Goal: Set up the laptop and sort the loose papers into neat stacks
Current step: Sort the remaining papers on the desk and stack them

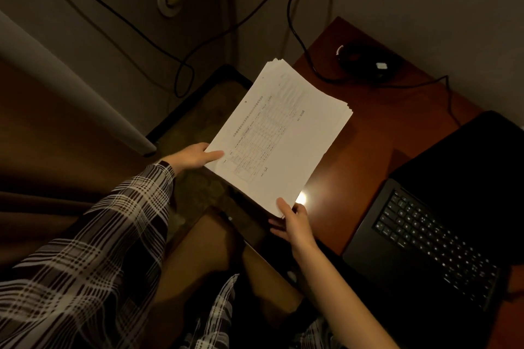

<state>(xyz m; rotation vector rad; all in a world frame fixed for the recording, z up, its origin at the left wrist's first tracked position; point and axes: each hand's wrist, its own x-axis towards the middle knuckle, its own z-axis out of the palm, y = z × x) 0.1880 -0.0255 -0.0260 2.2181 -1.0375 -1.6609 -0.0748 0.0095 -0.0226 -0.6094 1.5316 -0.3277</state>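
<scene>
A stack of white printed papers (280,133) is held in the air over the left edge of the reddish wooden desk (377,127). My left hand (195,157) grips the stack's near left corner, thumb on top. My right hand (295,221) pinches the near right corner, thumb on the top sheet and fingers underneath. The top sheet carries a printed table. An open black laptop (442,221) sits on the desk at the right, its keyboard dimly lit and its screen dark.
A black round device (365,61) with a cable lies at the desk's far end. Black cables run up the wall to an outlet. A dark-framed glass side table (204,110) stands left of the desk. A brown curtain or bedding fills the left side.
</scene>
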